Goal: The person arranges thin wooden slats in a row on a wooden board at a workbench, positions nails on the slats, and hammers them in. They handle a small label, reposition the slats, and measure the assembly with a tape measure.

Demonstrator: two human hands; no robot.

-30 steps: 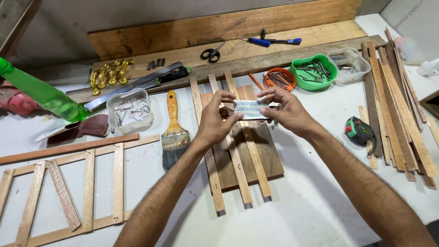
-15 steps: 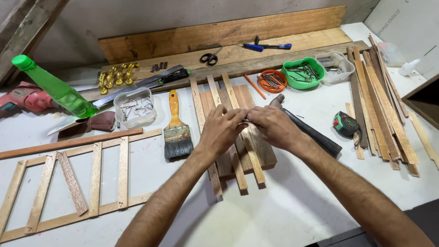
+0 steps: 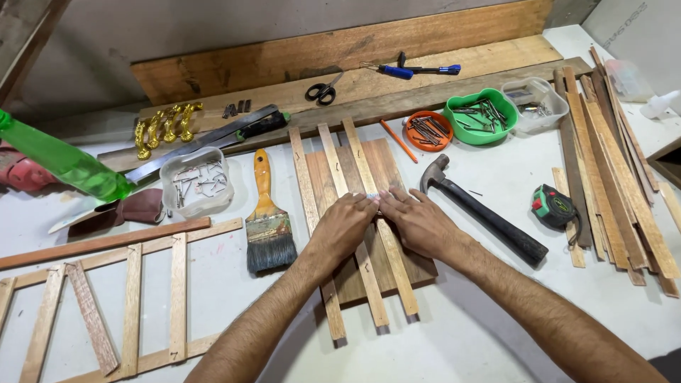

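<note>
Both my hands rest on three light wooden slats that lie side by side across a dark wooden board. My left hand and my right hand meet fingertip to fingertip at the middle of the slats. Between them they pinch a small pale flat piece and press it down against the slats. Most of that piece is hidden under my fingers. A hammer lies just right of my right hand, and a paintbrush lies just left of my left hand.
A tape measure and a pile of wooden strips lie at the right. Behind are a green bowl of nails, an orange lid, scissors and a clear tub. A slatted wooden frame lies at the lower left, with a green bottle above it.
My hands have come down from holding the small pale piece in the air to pressing it onto the slats. The camera view has shifted slightly.
</note>
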